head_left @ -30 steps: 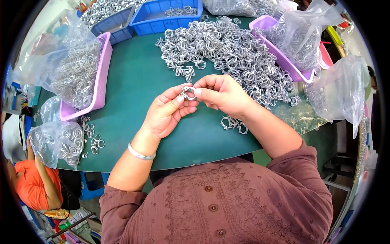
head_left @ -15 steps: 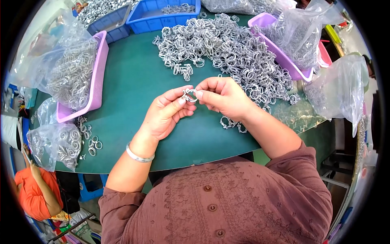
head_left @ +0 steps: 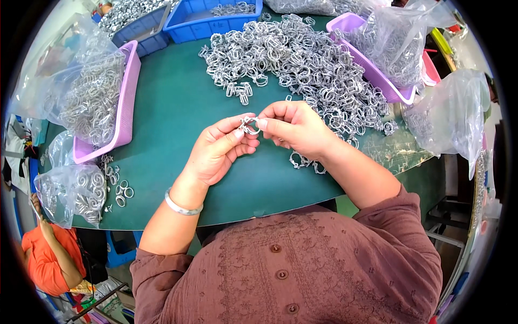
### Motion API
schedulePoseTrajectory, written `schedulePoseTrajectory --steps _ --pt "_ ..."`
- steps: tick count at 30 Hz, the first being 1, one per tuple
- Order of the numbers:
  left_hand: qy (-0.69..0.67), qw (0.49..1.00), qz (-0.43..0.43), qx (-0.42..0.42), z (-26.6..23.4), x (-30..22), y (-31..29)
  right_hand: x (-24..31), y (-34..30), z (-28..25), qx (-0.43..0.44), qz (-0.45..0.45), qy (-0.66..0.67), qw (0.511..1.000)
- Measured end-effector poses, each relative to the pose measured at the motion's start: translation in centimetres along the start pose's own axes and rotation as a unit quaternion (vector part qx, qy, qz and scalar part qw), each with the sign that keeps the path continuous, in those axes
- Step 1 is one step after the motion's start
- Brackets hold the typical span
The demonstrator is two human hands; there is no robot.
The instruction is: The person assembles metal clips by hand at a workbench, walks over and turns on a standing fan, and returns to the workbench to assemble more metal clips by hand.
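Over the middle of the green table, my left hand pinches a small silver metal ring piece between thumb and fingers. My right hand closes on the opposite side of the same ring, thumb against forefinger. Fine detail of the ring is partly hidden by my fingertips. Beyond my hands a large heap of similar grey metal pieces spreads across the table, and its near end runs behind my right hand and wrist. A few loose rings lie just under my right wrist.
Purple baskets stand left and right, with bagged metal pieces in them. Blue bins line the far edge. At the left lie a clear bag of scroll-shaped pieces and several rings. A person in orange is at the lower left.
Both hands keep their pinch on the ring with hardly any movement. The whole view has shifted slightly. At the lower left, the other person's arm has moved a little.
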State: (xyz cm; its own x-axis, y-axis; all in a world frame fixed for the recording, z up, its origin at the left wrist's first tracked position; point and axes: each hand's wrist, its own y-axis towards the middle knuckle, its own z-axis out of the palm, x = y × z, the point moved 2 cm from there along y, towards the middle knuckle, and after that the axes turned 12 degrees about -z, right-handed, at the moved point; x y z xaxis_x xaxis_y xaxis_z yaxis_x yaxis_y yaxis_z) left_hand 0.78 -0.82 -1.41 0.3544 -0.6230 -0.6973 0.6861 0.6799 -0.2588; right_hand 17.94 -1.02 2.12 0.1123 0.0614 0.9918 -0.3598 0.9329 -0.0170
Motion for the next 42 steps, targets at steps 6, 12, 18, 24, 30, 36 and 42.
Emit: schedulePoseTrajectory --steps 6,12,18,24,30,36,42 --pt "0.024 0.999 0.015 -0.034 0.4 0.1 -0.1 -0.2 0.1 -0.2 -0.003 0.006 -0.001 1.000" --pt "0.028 0.997 0.022 -0.074 0.6 0.2 0.0 -0.8 0.3 -0.2 -0.005 -0.056 -0.052 0.997" --pt "0.042 0.993 0.036 -0.105 0.9 0.2 0.0 -0.2 0.1 0.2 0.005 -0.092 -0.205 0.974" --pt "0.058 0.989 0.043 -0.128 0.5 0.3 0.0 -0.7 0.3 0.3 0.012 -0.109 -0.207 0.972" --pt "0.126 0.979 0.052 -0.152 1.2 0.2 0.2 -0.2 0.1 -0.1 0.008 -0.130 -0.232 0.964" --pt "0.176 0.969 0.111 -0.135 1.4 0.4 -0.7 1.8 -0.9 -0.7 -0.023 -0.255 -0.270 0.928" --pt "0.210 0.964 0.091 -0.134 1.0 0.4 -0.8 12.1 -8.1 -7.6 -0.284 -0.393 -0.330 0.810"
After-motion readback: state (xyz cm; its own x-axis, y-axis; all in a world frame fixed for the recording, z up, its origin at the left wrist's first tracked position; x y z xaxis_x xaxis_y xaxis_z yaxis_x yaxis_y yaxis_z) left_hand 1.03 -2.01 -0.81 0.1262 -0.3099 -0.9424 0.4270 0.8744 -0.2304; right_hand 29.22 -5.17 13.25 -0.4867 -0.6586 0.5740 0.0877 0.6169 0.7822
